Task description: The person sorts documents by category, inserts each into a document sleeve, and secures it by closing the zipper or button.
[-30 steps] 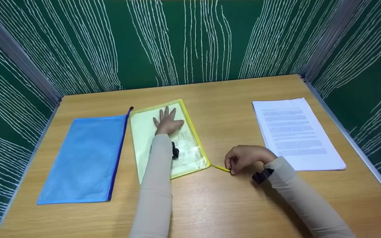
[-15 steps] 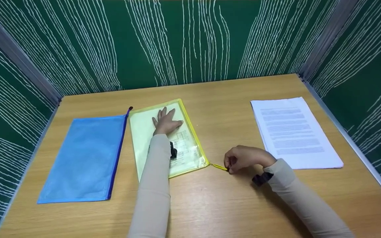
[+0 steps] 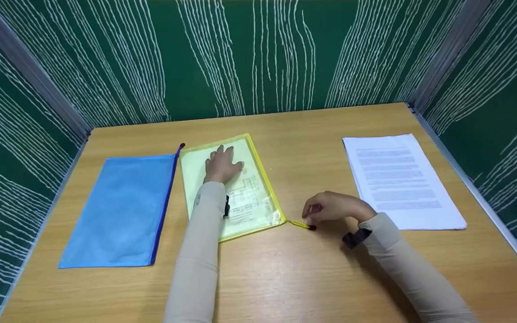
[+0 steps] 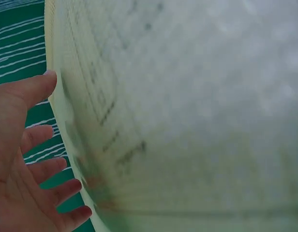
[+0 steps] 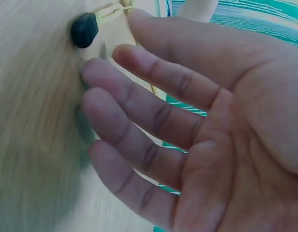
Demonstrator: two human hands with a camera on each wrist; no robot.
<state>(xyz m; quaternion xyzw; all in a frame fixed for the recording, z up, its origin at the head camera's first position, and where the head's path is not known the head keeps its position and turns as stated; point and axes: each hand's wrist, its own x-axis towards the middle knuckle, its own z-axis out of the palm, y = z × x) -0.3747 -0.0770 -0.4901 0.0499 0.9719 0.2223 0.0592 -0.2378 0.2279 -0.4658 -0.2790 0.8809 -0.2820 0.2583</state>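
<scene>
A clear zip folder with yellow edging [image 3: 249, 211] lies in the middle of the table in the head view, with printed sheets inside. Across its upper part rests my left hand [image 3: 222, 168], fingers spread; in the left wrist view the folder's surface [image 4: 197, 121] fills most of the picture. From the near right corner a yellow zip-pull cord ends in a black tip [image 3: 312, 228]. My right hand [image 3: 337, 207] hovers just beside that cord. In the right wrist view its fingers are loosely bent and hold nothing, with the black tip apart from them.
A blue zip folder [image 3: 119, 215] with a dark purple zip edge lies on the left. A stack of printed paper [image 3: 402, 184] lies on the right, close behind the right hand. Green walls with white lines [image 3: 285, 58] bound the wooden table [image 3: 276, 278].
My right fingers have let go of the cord's black tip, which now lies on the table. My left hand has slid slightly left on the yellow-edged folder.
</scene>
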